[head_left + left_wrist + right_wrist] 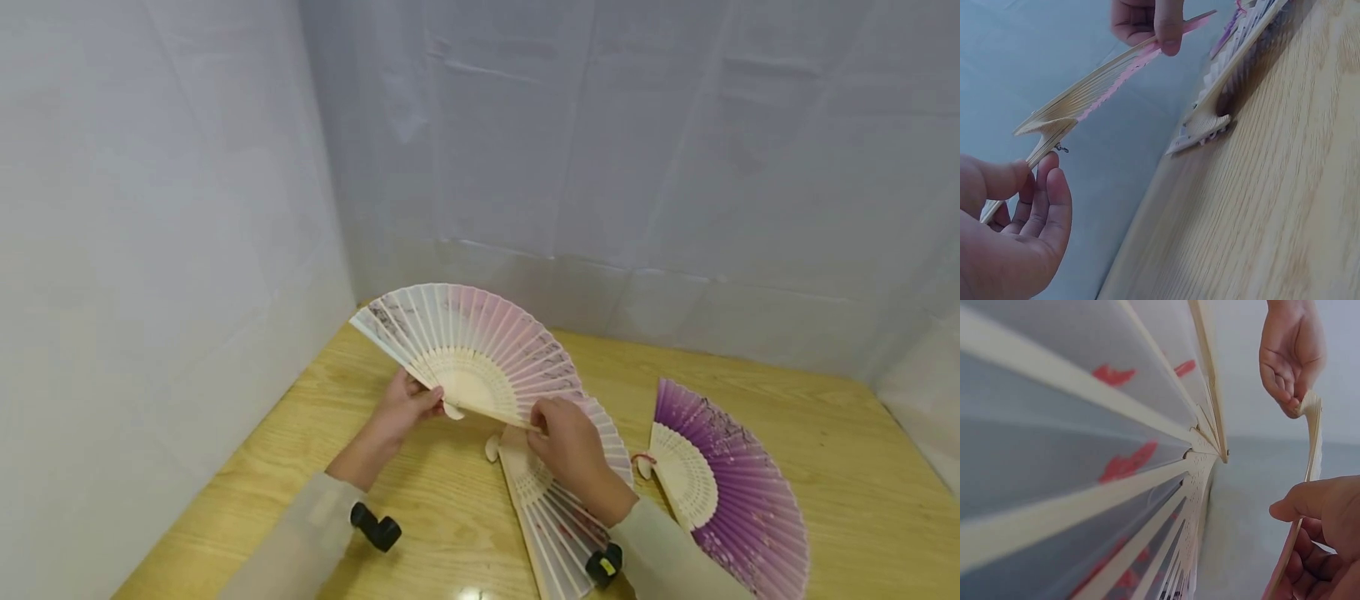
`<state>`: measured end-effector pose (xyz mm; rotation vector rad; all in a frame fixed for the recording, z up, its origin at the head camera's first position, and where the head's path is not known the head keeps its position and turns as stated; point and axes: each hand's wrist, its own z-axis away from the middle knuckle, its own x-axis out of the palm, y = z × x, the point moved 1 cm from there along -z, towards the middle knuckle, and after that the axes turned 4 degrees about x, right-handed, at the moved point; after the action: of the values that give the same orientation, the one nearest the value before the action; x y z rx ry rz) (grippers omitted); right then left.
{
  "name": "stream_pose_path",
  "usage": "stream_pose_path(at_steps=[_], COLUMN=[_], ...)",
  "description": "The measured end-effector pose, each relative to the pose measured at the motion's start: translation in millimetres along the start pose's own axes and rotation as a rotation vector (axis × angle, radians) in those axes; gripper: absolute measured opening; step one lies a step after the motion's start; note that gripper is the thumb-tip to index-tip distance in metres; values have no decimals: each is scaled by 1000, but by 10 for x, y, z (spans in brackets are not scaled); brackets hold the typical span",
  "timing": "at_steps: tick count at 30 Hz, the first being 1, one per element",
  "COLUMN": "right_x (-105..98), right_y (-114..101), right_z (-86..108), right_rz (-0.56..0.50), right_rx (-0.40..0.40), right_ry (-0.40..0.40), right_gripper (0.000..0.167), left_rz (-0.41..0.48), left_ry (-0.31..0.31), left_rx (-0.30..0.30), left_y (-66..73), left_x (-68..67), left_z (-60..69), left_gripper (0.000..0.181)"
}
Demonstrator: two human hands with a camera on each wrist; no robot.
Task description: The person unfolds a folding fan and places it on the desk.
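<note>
Spread wide in both hands is a folding fan (480, 333), pale blue at one side and pink at the other, with dark branch prints and cream ribs. My left hand (405, 408) pinches its left side close to the pivot, thumb on top. The right hand (566, 437) grips the outer rib on the fan's right side, thumb against fingers, as the right wrist view also shows in the fan's edge (1315, 437). Under the right forearm lies a second open fan (551, 517), whitish with red marks, partly hidden by that arm.
A purple open fan (738, 475) with a red cord lies on the wooden table (420, 517) at the right. White cloth (600, 150) hangs behind the table, and more cloth (150, 250) stands along the left. Each sleeve carries a small black device.
</note>
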<state>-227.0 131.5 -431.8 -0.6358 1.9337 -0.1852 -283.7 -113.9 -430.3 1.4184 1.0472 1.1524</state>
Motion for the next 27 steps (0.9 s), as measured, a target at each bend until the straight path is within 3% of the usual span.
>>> stream_pose_path(at_steps=[14,20,27], right_x=[23,28,48], right_y=[29,-95,-338], right_z=[41,102,207], right_rz=[23,26,61], right_rx=[14,-15,-98], right_ry=[-86,-148,-126], right_gripper=[26,23,23], left_rz=[-67,-87,-49], left_ry=[-9,20,35], left_rx=[13,-14,-62], left_y=[76,88,148], left_x=[-308,-482,-620], left_z=[-2,-14,-34], left_gripper=[52,56,61])
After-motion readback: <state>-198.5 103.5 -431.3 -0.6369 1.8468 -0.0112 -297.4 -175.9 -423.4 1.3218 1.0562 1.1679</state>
